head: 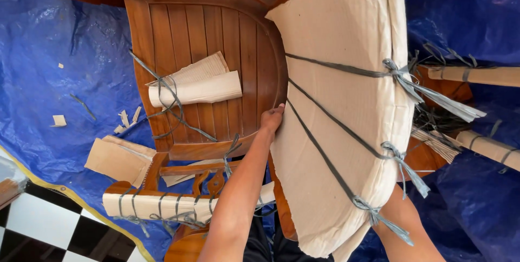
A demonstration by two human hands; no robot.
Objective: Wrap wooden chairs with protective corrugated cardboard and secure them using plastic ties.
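left hand (272, 118): fingers curled over the left edge of the cardboard-wrapped panel (338, 110), gripping it – fingertips hidden behind the edge
right hand: hidden behind the panel's lower right, only the forearm shows – can't tell grip
panel: tilted, bound with grey straps (336, 68) knotted along its right side
wooden chair seat (211, 61): just left of the left fingers, touching the panel edge
rolled cardboard (196, 88): on the seat, further left of the fingers
blue tarp (54, 78): under everything
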